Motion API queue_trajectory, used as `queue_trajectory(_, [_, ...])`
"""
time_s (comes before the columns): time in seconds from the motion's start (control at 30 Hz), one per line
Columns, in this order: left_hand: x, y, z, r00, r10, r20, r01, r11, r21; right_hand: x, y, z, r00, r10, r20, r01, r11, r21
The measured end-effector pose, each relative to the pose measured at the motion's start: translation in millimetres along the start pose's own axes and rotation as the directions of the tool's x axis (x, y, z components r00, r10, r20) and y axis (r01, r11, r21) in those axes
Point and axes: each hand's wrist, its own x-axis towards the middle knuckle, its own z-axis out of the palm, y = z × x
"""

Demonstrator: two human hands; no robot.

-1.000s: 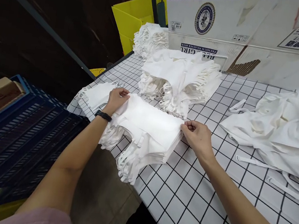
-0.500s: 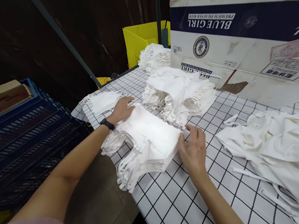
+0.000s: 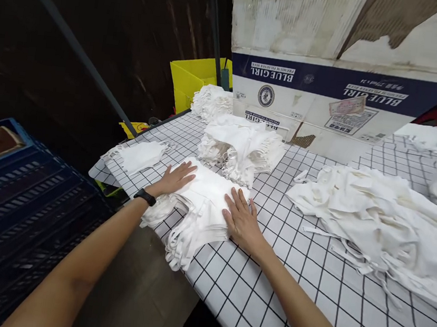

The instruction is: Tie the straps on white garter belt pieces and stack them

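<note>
In front of me lies a stack of white strapped cloth pieces point(image 3: 209, 194), its loops hanging over the table's near edge. My left hand point(image 3: 177, 177), with a black band at the wrist, rests flat on the stack's left end, fingers stretched out. On the right end, my right hand point(image 3: 242, 214) also lies with fingers spread. Neither hand grips anything. Just behind sits a taller stack of the same white cloth point(image 3: 245, 143). To the left is a small flat pile of white pieces point(image 3: 142, 157).
A loose heap of white cloth point(image 3: 374, 220) covers the right of the grid-patterned table point(image 3: 267, 286). Behind stand a large Blue Girl carton point(image 3: 282, 97), another white stack point(image 3: 212, 102) and a yellow bin point(image 3: 187, 77). Blue crates point(image 3: 38, 205) stand left of the table.
My right hand has moved from the stack's right edge onto its top, fingers now spread. My left hand has flattened on the left end. The view has shifted, showing more of the carton and heap.
</note>
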Motion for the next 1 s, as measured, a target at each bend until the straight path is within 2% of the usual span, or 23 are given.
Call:
queue_trajectory(0.07, [-2,5,0.5,0.996,-0.005,-0.085,0.007,1.0,0.028,-11,0,-6,1.0,-0.03,0.003,0.03,0.999,0.044])
queue_trajectory(0.13, [-8,14,3.6,0.972,0.021,-0.234,-0.005,0.998,0.069,-29,1,-11,0.998,-0.049,-0.025,0.05,0.997,0.064])
queue_trajectory(0.23, [-22,41,13.0,0.884,0.173,-0.434,-0.142,0.984,0.103,-69,6,-19,0.997,-0.026,-0.071,0.032,0.995,0.09])
queue_trajectory(0.3, [-34,66,21.6,0.828,0.288,-0.481,-0.279,0.956,0.092,-99,14,-28,0.994,0.036,-0.107,-0.02,0.989,0.143])
queue_trajectory(0.4, [-50,113,39.0,0.777,0.43,-0.46,-0.473,0.881,0.024,-143,33,-43,0.966,0.196,-0.166,-0.147,0.952,0.267])
queue_trajectory(0.5, [-55,168,63.2,0.749,0.534,-0.392,-0.606,0.791,-0.08,-185,56,-57,0.904,0.352,-0.242,-0.253,0.898,0.36])
queue_trajectory(0.6, [-46,228,90.2,0.703,0.633,-0.324,-0.699,0.699,-0.153,-217,77,-66,0.839,0.422,-0.344,-0.275,0.874,0.401])
queue_trajectory(0.73, [-19,310,117.4,0.66,0.706,-0.257,-0.751,0.625,-0.211,-238,98,-67,0.752,0.495,-0.435,-0.3,0.845,0.443])
queue_trajectory(0.77, [-11,330,121.7,0.668,0.701,-0.249,-0.744,0.631,-0.219,-241,102,-66,0.73,0.505,-0.461,-0.301,0.842,0.448])
queue_trajectory(0.87, [12,381,129.8,0.742,0.624,-0.246,-0.669,0.716,-0.202,-245,112,-61,0.694,0.501,-0.517,-0.288,0.851,0.439])
queue_trajectory(0.93, [26,406,132.0,0.777,0.576,-0.255,-0.623,0.761,-0.181,-247,118,-58,0.696,0.493,-0.523,-0.287,0.858,0.426])
queue_trajectory(1.0, [40,422,132.2,0.823,0.5,-0.268,-0.552,0.816,-0.174,-249,123,-57,0.693,0.488,-0.531,-0.295,0.864,0.409])
